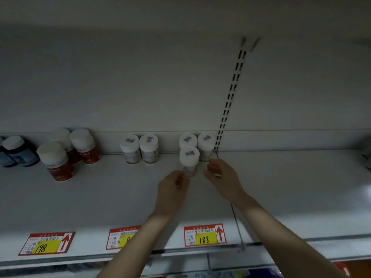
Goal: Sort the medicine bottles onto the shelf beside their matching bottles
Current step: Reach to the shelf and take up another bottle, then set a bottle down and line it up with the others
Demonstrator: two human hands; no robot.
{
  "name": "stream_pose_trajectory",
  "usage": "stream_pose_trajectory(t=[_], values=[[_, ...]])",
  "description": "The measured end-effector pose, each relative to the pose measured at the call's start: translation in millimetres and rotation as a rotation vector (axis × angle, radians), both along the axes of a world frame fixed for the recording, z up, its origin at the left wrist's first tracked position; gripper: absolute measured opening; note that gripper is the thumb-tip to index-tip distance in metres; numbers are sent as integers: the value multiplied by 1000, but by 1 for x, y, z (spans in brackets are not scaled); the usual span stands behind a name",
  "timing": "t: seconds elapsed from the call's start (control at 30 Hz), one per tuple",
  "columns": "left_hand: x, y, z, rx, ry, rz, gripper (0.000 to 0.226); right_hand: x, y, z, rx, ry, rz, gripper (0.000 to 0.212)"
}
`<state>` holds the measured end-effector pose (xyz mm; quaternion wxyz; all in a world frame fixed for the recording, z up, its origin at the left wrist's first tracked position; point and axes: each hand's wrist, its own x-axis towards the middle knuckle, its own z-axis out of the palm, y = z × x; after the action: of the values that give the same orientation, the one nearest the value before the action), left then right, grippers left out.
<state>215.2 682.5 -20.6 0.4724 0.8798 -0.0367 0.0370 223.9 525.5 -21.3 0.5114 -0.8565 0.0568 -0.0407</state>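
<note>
Biggest thing in your view is the white shelf [281, 187] running the full width, with the plain grey back panel [140, 87] rising behind it. A slotted upright [230, 97] runs down that panel and meets the shelf just right of where you're working.

Both your bare forearms reach up from the bottom edge. Your left hand [174, 185] has its fingers curled, with the tips against the lower left side of the front white bottle [189, 159]. It's too blurry to tell whether you're actually pinching it or just touching it. Your right hand [222, 175] is loosely curled, holds nothing, and sits just beside the bottle's right side without touching it.

Three red-and-yellow price tags are on the shelf's front edge. The left tag [47, 243] reads 198, the middle tag [122, 238] is partly hidden by your left arm, and the right tag [204, 235] reads 188.

At far left there are dark blue bottles [19, 150], then three red bottles [58, 161] with white caps. A pair of white bottles [130, 148] stands against the back panel near the middle.

The front white bottle stands upright on the shelf. It's right in front of two matching white bottles [206, 146] at the back, next to the upright.
</note>
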Motion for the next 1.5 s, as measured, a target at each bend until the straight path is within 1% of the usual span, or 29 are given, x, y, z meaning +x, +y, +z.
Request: stream_pose_trajectory(t=[0.13,0.33,0.57,0.67,0.77,0.9,1.03,1.13,1.3,1.37,1.43,1.5], values=[[-16,-31,13,-6,16,-132,26,-21,-21,3,-24,-45,-108,26],[-32,-102,31,-48,13,-289,26,-54,-89,24,-21,-55,-224,23],[-67,-242,49,-83,5,-392,31,-113,-220,49,-29,-135,-359,23],[-88,-306,53,-125,-47,-446,27,-141,-285,59,-70,-160,-381,26],[-106,-363,54,-155,-65,-524,18,-168,-339,66,-6,-170,-433,26],[-119,-424,54,-156,-5,-586,31,-198,-398,68,15,-169,-501,27],[-123,-472,45,-137,53,-617,33,-216,-445,59,50,-154,-578,28],[-119,-502,36,-87,81,-622,35,-219,-471,48,49,-137,-611,29],[-88,-536,26,20,108,-505,38,-202,-512,36,63,-69,-619,31],[-70,-544,22,31,126,-471,35,-186,-527,34,55,-41,-588,31],[-51,-550,17,42,81,-427,26,-167,-539,31,17,-3,-548,30],[-34,-555,12,67,56,-384,23,-147,-546,27,25,23,-525,28]])
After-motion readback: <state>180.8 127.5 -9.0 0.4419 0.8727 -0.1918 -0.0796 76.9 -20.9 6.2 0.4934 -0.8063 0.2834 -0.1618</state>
